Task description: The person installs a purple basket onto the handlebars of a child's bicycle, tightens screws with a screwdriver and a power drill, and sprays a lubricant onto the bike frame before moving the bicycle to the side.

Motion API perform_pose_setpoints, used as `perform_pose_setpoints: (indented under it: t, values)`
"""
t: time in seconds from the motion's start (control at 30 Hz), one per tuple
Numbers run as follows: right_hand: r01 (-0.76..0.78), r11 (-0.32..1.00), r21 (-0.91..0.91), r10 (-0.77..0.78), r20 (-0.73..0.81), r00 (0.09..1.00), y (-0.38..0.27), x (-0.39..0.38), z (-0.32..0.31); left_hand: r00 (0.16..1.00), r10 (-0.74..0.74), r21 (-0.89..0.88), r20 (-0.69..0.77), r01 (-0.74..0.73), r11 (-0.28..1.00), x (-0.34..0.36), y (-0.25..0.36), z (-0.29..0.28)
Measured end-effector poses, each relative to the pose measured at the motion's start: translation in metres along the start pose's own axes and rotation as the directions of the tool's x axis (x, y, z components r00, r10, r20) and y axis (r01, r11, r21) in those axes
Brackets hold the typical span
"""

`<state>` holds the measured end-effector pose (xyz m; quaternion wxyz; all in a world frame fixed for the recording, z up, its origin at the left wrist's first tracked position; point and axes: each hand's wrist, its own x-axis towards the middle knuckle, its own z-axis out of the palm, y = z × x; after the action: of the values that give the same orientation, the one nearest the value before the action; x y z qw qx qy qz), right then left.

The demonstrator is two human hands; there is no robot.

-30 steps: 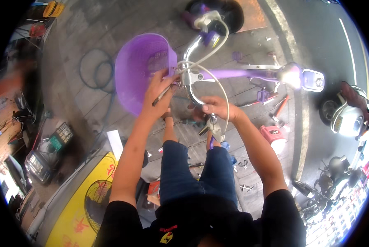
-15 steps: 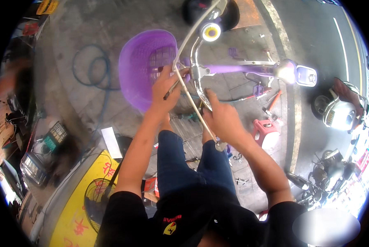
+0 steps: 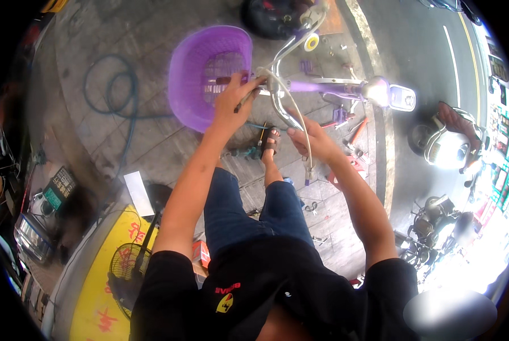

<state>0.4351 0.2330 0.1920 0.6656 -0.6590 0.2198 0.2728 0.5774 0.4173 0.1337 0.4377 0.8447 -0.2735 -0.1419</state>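
Chrome handlebar (image 3: 277,104) of a purple bicycle stands in the upper middle of the frame, its near end curving down toward the person. The right hand (image 3: 317,143) is closed loosely around that near end, thumb laid along the tube; the undersides of its fingers are hidden, so how tightly they wrap cannot be told. This grip probably keeps the bar from swinging. The left hand (image 3: 230,103) has its fingers bent and drawn nearly together, pinching a slim dark tool (image 3: 243,103) that slants down across the palm; the fingertips reach the stem area, though whether they touch metal is unclear. Holding the tool low in the palm seems to leave those tips available. A pale cable (image 3: 304,121) loops from the stem past the right hand, a likely snag, and the purple basket (image 3: 176,74) sits close beside the left hand, limiting room there. A blue hose (image 3: 132,96) coils at upper left, while a hammer (image 3: 358,132) with an orange handle and a reddish box (image 3: 354,169) lie on the paving right of centre. A parked scooter (image 3: 450,142) stands farther right, and a fan (image 3: 126,267) at lower left beside a yellow board (image 3: 89,301).
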Motion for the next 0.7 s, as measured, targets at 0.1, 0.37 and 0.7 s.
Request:
perform_pose_setpoints:
  t: [0.1,0.37,0.7]
  values:
    - [0.235,0.862,-0.449,-0.323,-0.13,0.937,-0.001,-0.001,0.011,0.999,0.038,0.009,-0.021,-0.037,0.999,-0.001,-0.007,0.006]
    - [-0.169,0.776,-0.608,-0.065,-0.343,0.937,-0.044,-0.013,0.056,0.997,-0.059,-0.091,0.055,0.064,0.994,-0.005,-0.014,0.016]
    - [-0.072,0.727,-0.683,-0.211,-0.322,0.923,-0.024,-0.005,0.045,0.993,0.055,-0.094,0.108,-0.045,0.995,-0.001,-0.009,0.004]
